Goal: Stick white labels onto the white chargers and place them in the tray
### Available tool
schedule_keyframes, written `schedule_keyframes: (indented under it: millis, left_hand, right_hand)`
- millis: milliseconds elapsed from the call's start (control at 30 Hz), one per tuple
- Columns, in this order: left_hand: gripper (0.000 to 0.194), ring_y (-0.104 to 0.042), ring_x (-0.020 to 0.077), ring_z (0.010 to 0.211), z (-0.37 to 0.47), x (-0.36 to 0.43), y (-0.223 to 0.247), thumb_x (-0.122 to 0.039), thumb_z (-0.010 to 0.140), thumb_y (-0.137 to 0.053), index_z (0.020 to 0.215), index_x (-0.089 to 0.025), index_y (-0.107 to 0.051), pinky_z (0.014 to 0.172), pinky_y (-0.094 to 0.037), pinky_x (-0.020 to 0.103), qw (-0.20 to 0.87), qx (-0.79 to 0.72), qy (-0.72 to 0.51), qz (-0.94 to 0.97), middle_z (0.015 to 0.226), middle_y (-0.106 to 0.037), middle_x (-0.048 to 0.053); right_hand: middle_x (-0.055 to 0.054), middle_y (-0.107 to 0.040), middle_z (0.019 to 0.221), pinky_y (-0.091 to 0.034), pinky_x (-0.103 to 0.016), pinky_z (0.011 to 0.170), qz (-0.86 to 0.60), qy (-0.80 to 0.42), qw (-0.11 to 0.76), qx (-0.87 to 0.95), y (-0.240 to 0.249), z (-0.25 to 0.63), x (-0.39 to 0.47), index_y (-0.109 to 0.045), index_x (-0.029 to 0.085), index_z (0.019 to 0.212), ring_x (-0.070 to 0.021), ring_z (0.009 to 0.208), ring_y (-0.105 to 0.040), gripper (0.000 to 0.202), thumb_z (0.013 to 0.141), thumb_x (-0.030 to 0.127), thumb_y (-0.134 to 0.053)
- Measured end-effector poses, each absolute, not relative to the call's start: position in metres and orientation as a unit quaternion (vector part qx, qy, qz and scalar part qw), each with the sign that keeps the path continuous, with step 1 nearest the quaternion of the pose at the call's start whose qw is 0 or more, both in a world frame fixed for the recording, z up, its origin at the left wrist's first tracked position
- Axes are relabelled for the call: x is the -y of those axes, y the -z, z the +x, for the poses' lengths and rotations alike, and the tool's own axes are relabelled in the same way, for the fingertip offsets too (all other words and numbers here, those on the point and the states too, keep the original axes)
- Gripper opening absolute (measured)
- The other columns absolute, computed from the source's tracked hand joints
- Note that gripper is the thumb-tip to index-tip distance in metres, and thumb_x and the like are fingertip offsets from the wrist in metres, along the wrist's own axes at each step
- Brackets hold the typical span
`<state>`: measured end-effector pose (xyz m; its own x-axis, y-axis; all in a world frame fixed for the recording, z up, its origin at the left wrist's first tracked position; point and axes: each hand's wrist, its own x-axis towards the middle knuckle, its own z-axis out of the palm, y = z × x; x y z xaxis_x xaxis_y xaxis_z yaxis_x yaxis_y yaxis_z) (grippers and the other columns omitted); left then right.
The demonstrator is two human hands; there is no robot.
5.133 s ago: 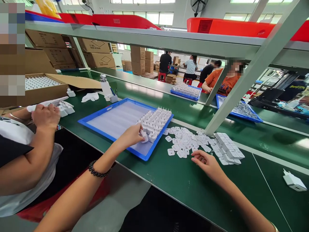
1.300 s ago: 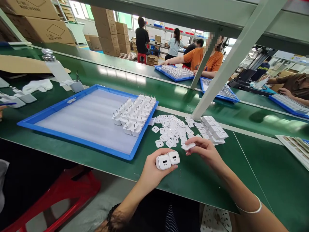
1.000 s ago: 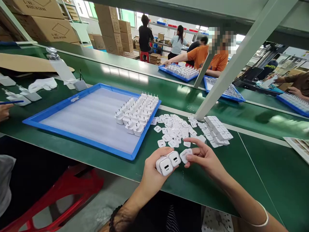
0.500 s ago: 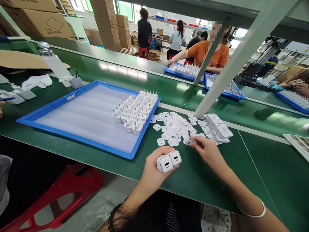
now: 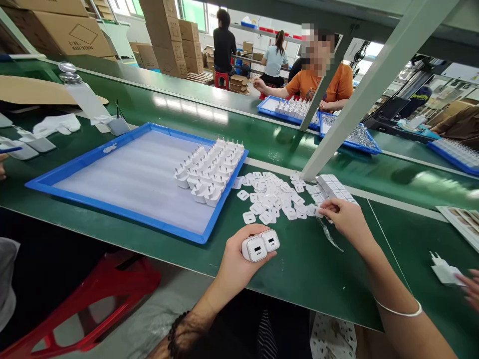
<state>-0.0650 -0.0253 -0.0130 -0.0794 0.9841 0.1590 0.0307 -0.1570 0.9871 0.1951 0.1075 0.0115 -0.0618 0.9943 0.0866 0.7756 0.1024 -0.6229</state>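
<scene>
My left hand (image 5: 239,259) is wrapped around two white charger plugs (image 5: 261,245), held side by side with their port ends facing me. Over the right edge of a loose pile of small white cover plates (image 5: 273,197), my right hand (image 5: 346,217) pinches one white cover plate (image 5: 313,211) between thumb and fingers. A thin strip of clear film (image 5: 331,237) dangles just below those fingertips. Behind the right hand are stacked white blocks (image 5: 333,185), partly hidden by it. Left of the pile, white charger plugs (image 5: 213,169) stand prongs up in a blue-rimmed tray (image 5: 123,217).
Another person's hand (image 5: 472,286) touches a white charger (image 5: 445,269) at the right. A slanted metal post (image 5: 344,114) rises behind the pile. Across the bench, a person in orange (image 5: 339,87) sits by blue trays (image 5: 352,137). A red stool (image 5: 123,299) stands lower left.
My right hand has moved right and slightly up from the pile's front edge, and the clear film now shows below it. A charger and another person's hand have appeared at the right.
</scene>
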Motion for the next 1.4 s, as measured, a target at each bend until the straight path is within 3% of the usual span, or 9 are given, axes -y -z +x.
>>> schedule_keyframes:
  millis: [200,300,500,633,833,1033,1167,1400]
  left_hand:
    - [0.031,-0.065,0.0195,0.091,-0.066,0.026,0.014,-0.021,0.072,-0.079,0.1,-0.018,-0.066,0.078,-0.052,0.028,0.433,-0.489,-0.547,0.523,0.1,-0.069,0.006]
    - [0.031,-0.065,0.019,0.089,-0.066,0.026,0.013,-0.02,0.071,-0.078,0.1,-0.018,-0.066,0.076,-0.051,0.028,0.439,-0.49,-0.543,0.521,0.098,-0.069,0.005]
    - [0.03,-0.065,0.02,0.088,-0.065,0.026,0.011,-0.021,0.071,-0.078,0.099,-0.018,-0.067,0.075,-0.052,0.03,0.432,-0.491,-0.546,0.525,0.097,-0.07,0.006]
    - [0.03,-0.066,0.0204,0.089,-0.065,0.026,0.011,-0.02,0.071,-0.079,0.099,-0.018,-0.067,0.076,-0.052,0.03,0.432,-0.491,-0.544,0.525,0.097,-0.07,0.006]
    - [0.032,-0.058,0.0299,0.121,-0.067,0.025,0.009,-0.019,0.067,-0.083,0.096,-0.019,-0.07,0.098,-0.049,0.039,0.441,-0.441,-0.527,0.577,0.124,-0.065,0.013]
    - [0.033,-0.069,0.0221,0.086,-0.068,0.027,0.007,-0.023,0.068,-0.084,0.099,-0.019,-0.071,0.077,-0.055,0.033,0.452,-0.416,-0.51,0.602,0.098,-0.073,0.008]
    - [0.032,-0.068,0.0256,0.102,-0.068,0.028,0.007,-0.021,0.069,-0.082,0.099,-0.019,-0.071,0.09,-0.054,0.036,0.407,-0.442,-0.549,0.582,0.106,-0.074,0.01]
    - [0.031,-0.069,0.0272,0.1,-0.065,0.03,0.01,-0.017,0.071,-0.078,0.101,-0.021,-0.072,0.088,-0.056,0.04,0.32,-0.488,-0.576,0.573,0.108,-0.074,0.01]
  right_hand:
    - [-0.003,-0.066,0.058,-0.043,-0.031,0.056,-0.633,-0.263,0.211,0.697,-0.011,0.2,-0.114,-0.066,0.02,0.063,-0.0205,0.056,-0.059,0.016,0.063,0.036,-0.071]
    - [-0.003,-0.067,0.059,-0.042,-0.031,0.056,-0.628,-0.28,0.203,0.697,-0.01,0.198,-0.111,-0.067,0.02,0.063,-0.0211,0.057,-0.06,0.016,0.066,0.036,-0.069]
    - [-0.004,-0.067,0.062,-0.044,-0.031,0.055,-0.59,-0.345,0.219,0.697,-0.011,0.193,-0.104,-0.07,0.019,0.072,-0.0193,0.056,-0.058,0.027,0.073,0.045,-0.068]
    - [-0.004,-0.066,0.066,-0.044,-0.031,0.059,-0.557,-0.367,0.252,0.701,-0.016,0.18,-0.095,-0.067,0.019,0.068,-0.0193,0.063,-0.057,0.032,0.069,0.049,-0.076]
    - [0.004,-0.055,0.058,-0.034,-0.025,0.05,-0.46,-0.545,0.283,0.641,-0.026,0.137,-0.061,-0.059,0.019,0.062,-0.0114,0.053,-0.045,0.034,0.066,0.043,-0.083]
    - [0.003,-0.058,0.061,-0.038,-0.022,0.049,-0.419,-0.636,0.286,0.582,-0.029,0.122,-0.044,-0.061,0.018,0.063,-0.01,0.053,-0.048,0.03,0.065,0.035,-0.086]
    - [0.001,-0.063,0.058,-0.042,-0.022,0.048,-0.43,-0.633,0.332,0.552,-0.035,0.13,-0.041,-0.065,0.018,0.066,-0.0094,0.048,-0.051,0.026,0.07,0.035,-0.084]
    - [0.0,-0.065,0.052,-0.039,-0.018,0.039,-0.404,-0.734,0.249,0.487,-0.032,0.116,-0.022,-0.063,0.016,0.063,-0.0081,0.04,-0.053,0.031,0.069,0.038,-0.085]
